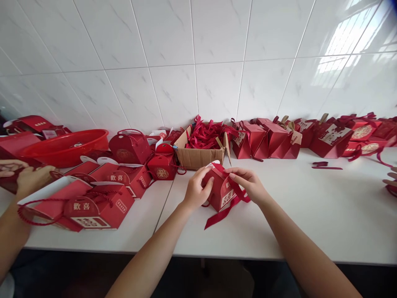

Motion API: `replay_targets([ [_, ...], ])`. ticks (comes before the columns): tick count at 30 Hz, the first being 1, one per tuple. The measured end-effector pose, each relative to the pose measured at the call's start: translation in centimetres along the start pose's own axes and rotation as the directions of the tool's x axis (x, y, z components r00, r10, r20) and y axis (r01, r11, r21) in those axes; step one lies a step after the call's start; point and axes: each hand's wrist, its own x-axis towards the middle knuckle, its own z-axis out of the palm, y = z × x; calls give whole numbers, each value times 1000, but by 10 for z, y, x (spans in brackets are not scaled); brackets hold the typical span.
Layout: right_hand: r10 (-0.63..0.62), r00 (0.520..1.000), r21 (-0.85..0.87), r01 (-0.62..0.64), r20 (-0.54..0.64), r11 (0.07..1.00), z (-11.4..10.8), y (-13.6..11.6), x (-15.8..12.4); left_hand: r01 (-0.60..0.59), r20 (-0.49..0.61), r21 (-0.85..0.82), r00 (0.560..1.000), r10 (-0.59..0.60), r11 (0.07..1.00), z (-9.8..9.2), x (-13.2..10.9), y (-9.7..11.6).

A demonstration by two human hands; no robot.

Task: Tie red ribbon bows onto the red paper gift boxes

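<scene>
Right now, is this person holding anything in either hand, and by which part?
The left hand holds a small red cardboard gift box by its upper left side; the right hand pinches a shiny red ribbon near the box's top.

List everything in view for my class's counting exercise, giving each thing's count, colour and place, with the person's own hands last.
Tiled wall: one, white, across the back
Table: count unclear, white, below the wall
Basin: one, red, back left
Left boxes: many, overlapping, red, left of centre
Cardboard box: one, brown, back centre
Ribbon pile: uncountable, red, inside it
Right boxes: many, red, back right
Loose ribbon: count unclear, dark red, right
Held box: one, red, centre
Attached ribbon: one, red, on held box
Others' hands: three, left and right edges
Left hand: one, holding held box
Right hand: one, pinching attached ribbon
</scene>
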Motion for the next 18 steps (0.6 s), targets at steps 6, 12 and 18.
replay_targets([
  [6, 34, 996, -20, -36, -76, 999, 1, -4, 1, -69, 42, 22, 997, 68, 997, 1, 0, 1],
  [12, 27, 988, -68, -38, -153, 997, -1, -5, 2, -67, 40, 20, 997, 67, 998, 2, 2, 2],
  [18, 23, 989, -92, -36, -143, 995, -2, -4, 2, -71, 47, 51, 997, 69, 996, 3, 2, 2],
])
